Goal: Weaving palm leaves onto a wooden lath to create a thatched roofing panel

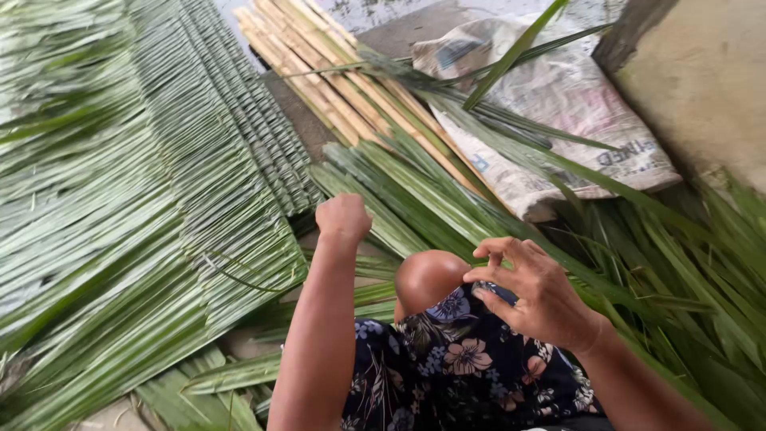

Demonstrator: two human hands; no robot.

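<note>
A: Item one, the left hand (343,217)?

B: Closed into a loose fist, knuckles up, arm stretched forward past the bare knee (429,275). Whether anything is pinched inside the curled fingers cannot be told; they rest on or just over the loose bundle of long flat green palm leaf strips (399,203) lying directly beyond and beneath them.

A: Item two, the right hand (536,291)?

B: Fingers half spread and bent, thumb and forefinger drawn toward each other above the knee. Nothing visible between the fingertips. It hovers over the dark floral-print cloth garment (463,367) covering the lap.

A: Item three, what lies left of the left fingers?

B: A wide panel of folded green palm leaves stitched side by side in rows (159,199), its near edge just beside the fist and spreading away to the far left.

A: Item four, beyond the fingers?

B: A stack of pale tan split bamboo slats (335,80), lying diagonally, their lower ends running under the leaf strips.

A: Item five, right of the right fingers?

B: More loose green leaves heaped on the ground (686,287), close by the wrist. Farther off, a crumpled white woven plastic sack with faded print (574,112), partly crossed by leaf blades.
</note>
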